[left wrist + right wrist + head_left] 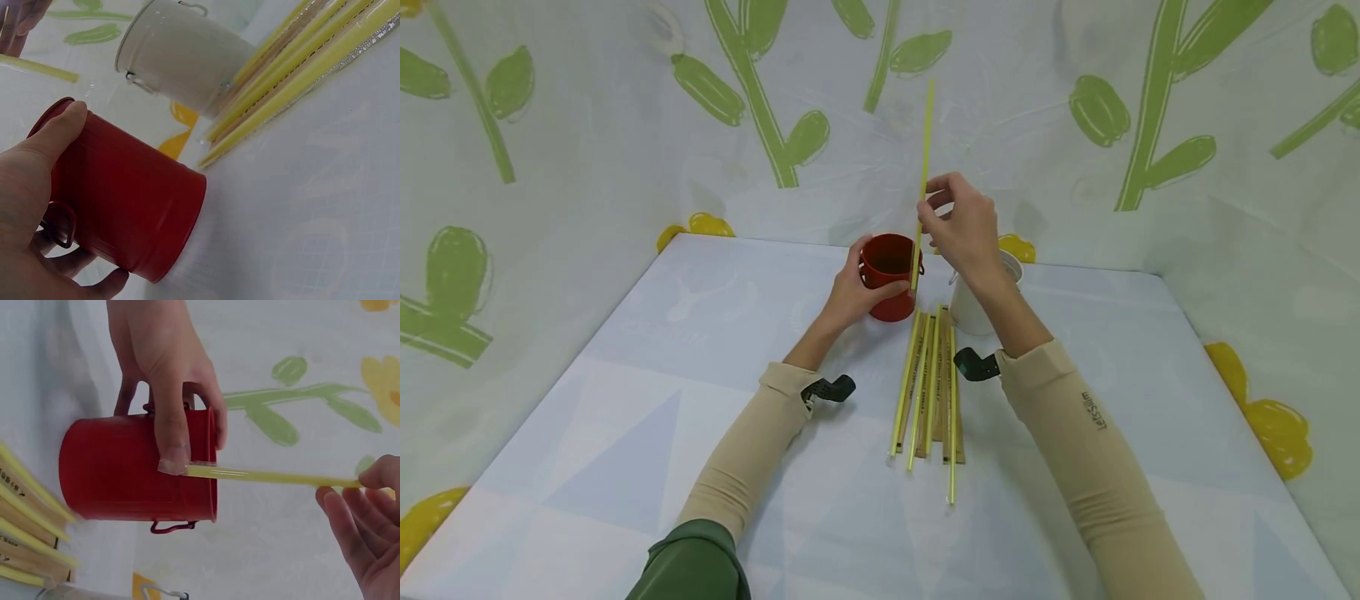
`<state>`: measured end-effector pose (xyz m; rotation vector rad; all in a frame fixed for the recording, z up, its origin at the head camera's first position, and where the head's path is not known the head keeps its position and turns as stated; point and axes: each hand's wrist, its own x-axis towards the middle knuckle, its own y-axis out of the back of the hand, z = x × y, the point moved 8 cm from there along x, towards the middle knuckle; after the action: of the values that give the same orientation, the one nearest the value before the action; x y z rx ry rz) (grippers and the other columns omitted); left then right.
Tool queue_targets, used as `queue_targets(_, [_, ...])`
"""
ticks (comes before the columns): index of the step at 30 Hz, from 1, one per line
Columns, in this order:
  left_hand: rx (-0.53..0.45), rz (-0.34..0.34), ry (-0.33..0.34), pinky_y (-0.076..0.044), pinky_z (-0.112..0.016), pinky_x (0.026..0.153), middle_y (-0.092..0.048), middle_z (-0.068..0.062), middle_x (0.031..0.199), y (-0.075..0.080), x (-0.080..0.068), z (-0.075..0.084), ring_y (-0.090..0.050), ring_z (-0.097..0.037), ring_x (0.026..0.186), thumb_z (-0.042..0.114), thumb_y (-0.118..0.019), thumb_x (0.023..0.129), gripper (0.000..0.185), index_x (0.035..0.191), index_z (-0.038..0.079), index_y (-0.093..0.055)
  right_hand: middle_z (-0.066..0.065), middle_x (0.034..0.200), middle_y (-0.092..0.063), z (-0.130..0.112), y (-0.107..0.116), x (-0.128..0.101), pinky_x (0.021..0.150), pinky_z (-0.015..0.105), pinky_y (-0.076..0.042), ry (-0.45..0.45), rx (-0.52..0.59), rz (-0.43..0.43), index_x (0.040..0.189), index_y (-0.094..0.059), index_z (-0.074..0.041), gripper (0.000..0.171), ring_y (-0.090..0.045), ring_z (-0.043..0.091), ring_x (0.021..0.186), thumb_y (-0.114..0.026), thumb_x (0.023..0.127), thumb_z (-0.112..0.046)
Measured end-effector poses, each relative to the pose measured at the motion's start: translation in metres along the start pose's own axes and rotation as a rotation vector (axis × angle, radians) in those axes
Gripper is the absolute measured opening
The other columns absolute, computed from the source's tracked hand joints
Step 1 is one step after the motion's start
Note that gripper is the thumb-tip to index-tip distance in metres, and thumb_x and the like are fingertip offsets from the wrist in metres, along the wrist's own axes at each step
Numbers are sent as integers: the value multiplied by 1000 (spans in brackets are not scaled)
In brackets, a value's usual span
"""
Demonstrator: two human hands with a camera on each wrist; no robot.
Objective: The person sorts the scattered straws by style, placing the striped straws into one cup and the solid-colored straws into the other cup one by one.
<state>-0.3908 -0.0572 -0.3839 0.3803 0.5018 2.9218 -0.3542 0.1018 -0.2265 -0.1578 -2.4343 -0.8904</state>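
Two hands busy at the far middle of the table [625, 400]. Left hand [850, 292] wraps the red metal bucket [891, 275], thumb up at the rim and fingers curled round the wall; the bucket stands upright on the table. Right hand [958, 225] pinches one yellow straw [923, 167] between thumb and fingertips, held nearly upright, lower end at the bucket rim right by the left thumb, upper end well above the hand. In the right wrist view the straw tip touches the thumbnail at the rim. White metal bucket [973, 304] stands just right of the red one, partly hidden behind the right wrist. Bundle of wrapped yellow straws [928, 392] lies flat in front of both buckets, far ends near their bases.
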Motion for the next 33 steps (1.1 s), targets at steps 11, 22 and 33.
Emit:
queue_targets(11, [-26,-18,24,-46,-45,108,-41,0,151,1,0,3,-44,-22,136,35,-78,83,95,155,26,-16,8,100,-71,-8,8,10,58,20,-56,1,61,96,118,-61,-9,27,-71,17,70,-60,96,-25])
queue_targets(22, [-22,0,6,-49,-43,105,-43,3,149,-1,-1,0,-44,-19,134,40,-79,80,94,153,29,-19,8,101,-71,4,-3,6,57,21,-56,-32,99,73,118,-60,-9,27,-71,18,73,-61,96,-25])
queue_targets(33, [-21,-10,8,-47,-44,107,-43,2,150,0,-1,1,-44,-20,135,40,-78,81,93,152,32,-19,11,101,-70,22,-19,-1,56,22,-57,-39,112,38,117,-60,-6,26,-71,18,72,-62,96,-22])
